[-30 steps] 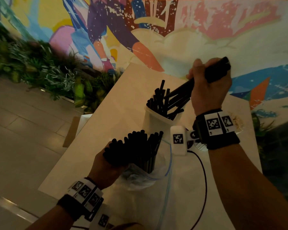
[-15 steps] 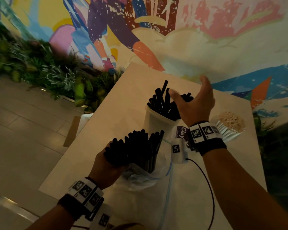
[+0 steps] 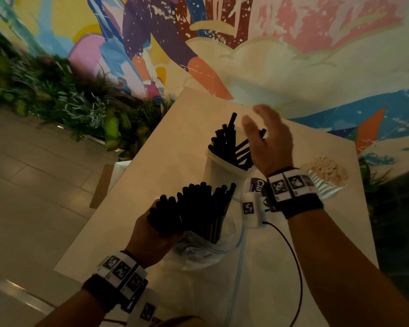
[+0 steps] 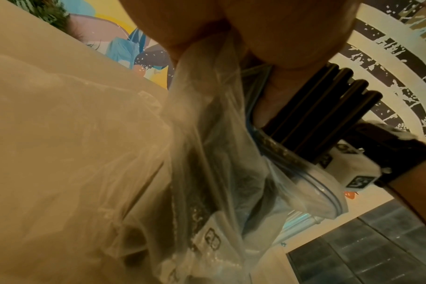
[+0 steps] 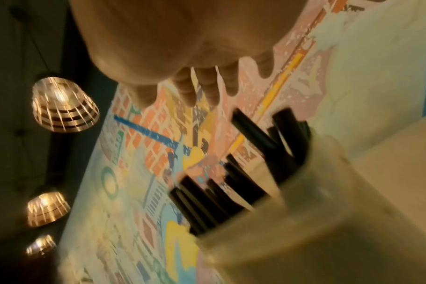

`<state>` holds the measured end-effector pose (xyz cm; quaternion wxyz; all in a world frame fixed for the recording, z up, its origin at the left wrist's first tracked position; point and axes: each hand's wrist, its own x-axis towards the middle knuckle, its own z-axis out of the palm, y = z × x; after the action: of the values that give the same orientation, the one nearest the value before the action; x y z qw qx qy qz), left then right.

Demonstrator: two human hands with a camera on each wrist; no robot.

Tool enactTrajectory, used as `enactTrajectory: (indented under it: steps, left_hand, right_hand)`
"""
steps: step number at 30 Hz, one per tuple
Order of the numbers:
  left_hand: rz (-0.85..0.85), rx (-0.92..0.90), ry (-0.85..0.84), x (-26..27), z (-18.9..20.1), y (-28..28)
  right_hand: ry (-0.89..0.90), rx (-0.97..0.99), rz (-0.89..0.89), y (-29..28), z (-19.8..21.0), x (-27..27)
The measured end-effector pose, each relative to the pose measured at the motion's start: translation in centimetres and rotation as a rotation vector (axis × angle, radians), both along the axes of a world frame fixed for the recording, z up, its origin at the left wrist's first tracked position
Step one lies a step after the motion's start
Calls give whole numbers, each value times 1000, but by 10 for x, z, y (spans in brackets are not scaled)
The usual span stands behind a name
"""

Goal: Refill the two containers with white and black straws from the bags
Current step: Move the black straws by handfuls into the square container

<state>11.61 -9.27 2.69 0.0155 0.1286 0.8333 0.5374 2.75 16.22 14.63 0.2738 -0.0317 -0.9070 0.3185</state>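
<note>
A white container (image 3: pixel 219 172) stands mid-table with several black straws (image 3: pixel 227 142) sticking out at angles; the right wrist view shows the same container (image 5: pixel 316 192) and straws (image 5: pixel 207 201) from below. My right hand (image 3: pixel 267 140) hovers just right of them, fingers spread and empty. My left hand (image 3: pixel 151 234) grips a clear zip bag (image 3: pixel 198 251) and the bundle of black straws (image 3: pixel 194 211) rising out of it. In the left wrist view the bag (image 4: pixel 207 153) hangs crumpled under the palm, with black straws (image 4: pixel 324 107) beside it. No white straws are visible.
The pale table (image 3: pixel 170 147) ends near a planter of green leaves (image 3: pixel 57 102) on the left. A clear cup of pale bits (image 3: pixel 328 178) sits right of my right wrist. A black cable (image 3: pixel 295 267) loops over the table. A painted wall stands behind.
My right hand dropped its handful of black straws into the container, opened, and now lifts clear with spread fingers. The left hand and bag have stayed put.
</note>
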Motion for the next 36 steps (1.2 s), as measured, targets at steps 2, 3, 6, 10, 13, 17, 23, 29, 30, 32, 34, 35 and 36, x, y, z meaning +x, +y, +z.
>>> enactTrajectory:
  steps: [2,3,6,10,13,17,23,29,30,32,34,35,36]
  left_hand:
    - [1,18,1,0,0,0]
    - [-2,12,8,0,-1,0]
    - [12,18,2,-2,-3,1]
    - [-7,18,5,-3,-6,1]
    - [-24,45,9,-3,-5,2]
    - [-26,100,-6,-1,1,6]
    - [-149,266,-17,0,1,3]
    - [-300,343,-107,2,13,4]
    - [-371,394,-119,3,11,6]
    - [-363,399,-156,4,11,8]
    - [-138,365,-191,3,7,8]
    - [-84,329,-176,3,4,7]
    - [-66,302,-165,4,0,7]
  right_hand:
    - [190,-187,-20,-1,17,17]
    - [242,-253,-15,-1,25,28]
    - [168,-352,68,4,31,61]
    - [-555,-135,183,9,-5,98]
    - [-805,-163,282,-4,-27,114]
    - [-657,-361,367,-25,-39,120]
    - [-523,-390,396,-42,-60,124]
    - [-360,-334,361,-49,-74,125]
    - [-341,-327,356,-50,-75,125]
    - [-308,-295,345,-50,-77,124]
    - [-300,-269,324,-49,-79,124]
    - [-306,-260,306,-48,-80,124]
    - [-308,-247,286,-47,-81,124]
